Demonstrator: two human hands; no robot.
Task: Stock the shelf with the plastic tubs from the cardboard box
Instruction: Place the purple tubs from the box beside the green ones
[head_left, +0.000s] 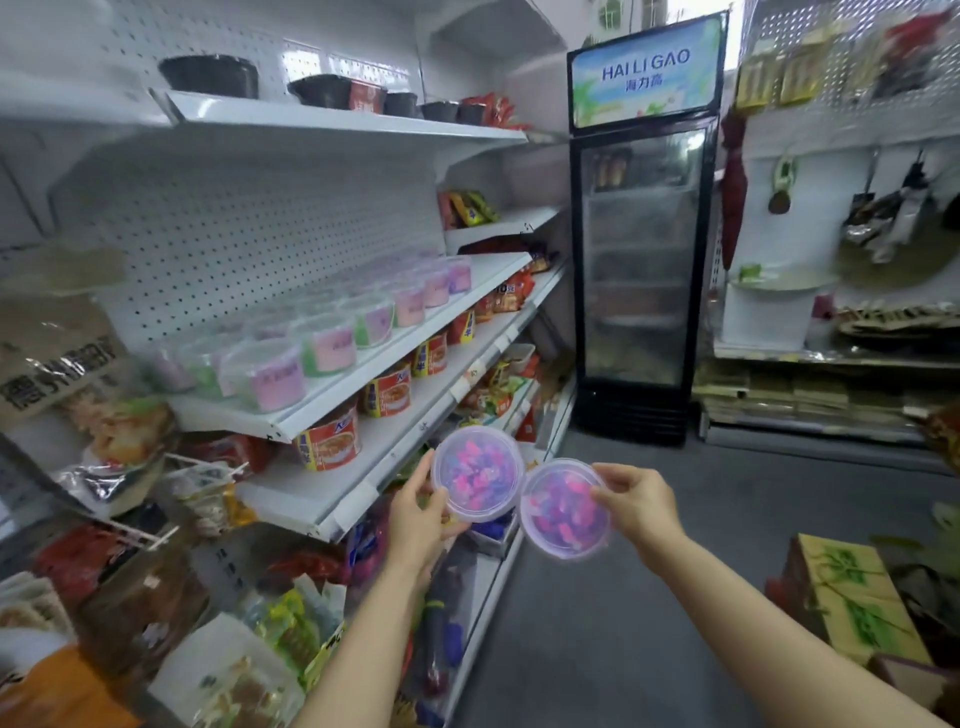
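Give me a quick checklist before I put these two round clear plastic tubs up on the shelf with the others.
1. Left hand grips the left clear round tub with pink and purple contents: ok.
2. Right hand pinches the right clear round tub at its rim only: not ok, a thin hold.
3. Lids seated on both tubs: ok, as far as shows.
4. Free space on the white metal shelf past the row of stocked tubs: ok, bare at the far end.
5. Tub labels facing front: cannot tell, only the lids show.
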